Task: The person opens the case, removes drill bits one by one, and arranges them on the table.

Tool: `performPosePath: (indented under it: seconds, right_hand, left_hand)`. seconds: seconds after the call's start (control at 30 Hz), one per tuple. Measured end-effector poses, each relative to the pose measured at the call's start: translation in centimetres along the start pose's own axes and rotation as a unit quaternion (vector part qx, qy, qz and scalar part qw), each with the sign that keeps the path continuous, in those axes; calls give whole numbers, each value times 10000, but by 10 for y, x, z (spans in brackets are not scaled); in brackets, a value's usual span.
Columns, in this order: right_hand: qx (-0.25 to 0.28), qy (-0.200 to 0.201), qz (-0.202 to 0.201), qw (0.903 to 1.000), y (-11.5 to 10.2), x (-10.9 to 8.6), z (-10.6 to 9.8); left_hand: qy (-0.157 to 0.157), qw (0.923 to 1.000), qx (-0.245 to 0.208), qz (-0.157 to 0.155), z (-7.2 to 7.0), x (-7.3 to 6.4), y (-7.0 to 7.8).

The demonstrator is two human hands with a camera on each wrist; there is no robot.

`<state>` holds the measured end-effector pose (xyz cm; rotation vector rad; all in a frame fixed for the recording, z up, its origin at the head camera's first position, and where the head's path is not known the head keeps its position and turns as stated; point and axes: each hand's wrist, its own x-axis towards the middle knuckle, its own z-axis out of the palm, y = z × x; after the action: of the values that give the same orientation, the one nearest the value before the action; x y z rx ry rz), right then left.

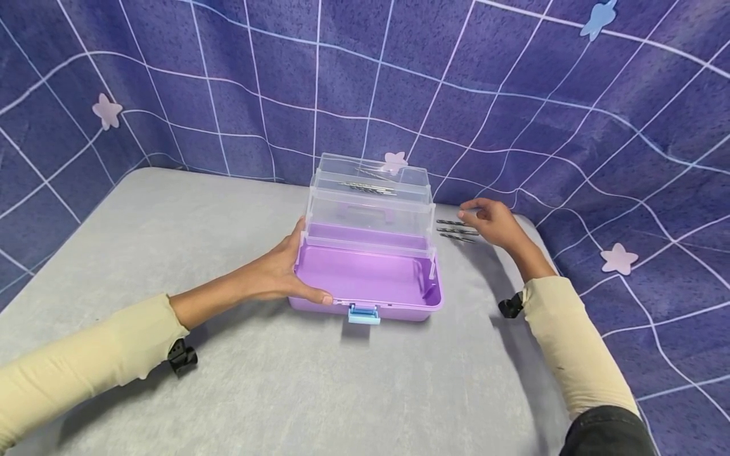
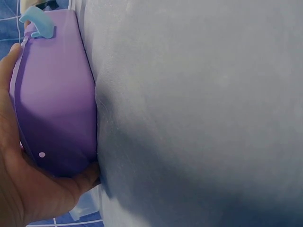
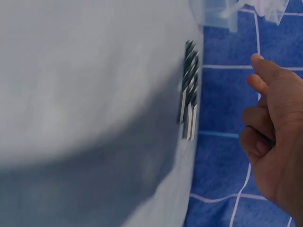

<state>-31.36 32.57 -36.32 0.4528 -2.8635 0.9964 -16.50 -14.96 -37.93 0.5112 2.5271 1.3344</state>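
A purple toolbox [image 1: 365, 275] stands with its clear stepped trays [image 1: 373, 199] raised at the back. Its pale blue latch [image 1: 364, 315] hangs open at the front. My left hand [image 1: 277, 269] grips the box's left end, the thumb lying along the front rim; in the left wrist view its fingers wrap the lower corner. Several twist drill bits [image 1: 367, 188] lie in the upper trays. More drill bits [image 3: 189, 92] rest on the table right of the box. Just above them hovers my right hand [image 1: 493, 223], fingers partly bent, with nothing visible in its grasp.
A grey-covered table [image 1: 228, 380] carries the box. Behind it and along the sides hangs a blue curtain [image 1: 353, 82] with white grid lines and stars. The drill bits lie close to the table's far right edge.
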Motion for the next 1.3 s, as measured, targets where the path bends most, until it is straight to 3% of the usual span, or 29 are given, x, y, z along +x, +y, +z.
performPosePath:
  seconds: [0.23,0.47,0.7,0.97,1.3]
  right_hand:
    - [-50,174,-263,9995,-30,15,1]
    - [280,225,-408,9985,-63,28,-1]
    - [28,165,-571,9982,-89,41,1]
    - [-201,97,-801,9965,-111,57,6]
    - [-498,-7,-871,9950,-137,73,17]
  left_hand:
    - [-3,10000,74,-56,1,0,-1]
    - [-29,9997,226,-126,0,-1,-2]
    - [-20,9998,162,-99,0,-1,-3]
    - [71,9993,-333,150,1,0,-4]
    - [92,9994,-305,151,2,0,-1]
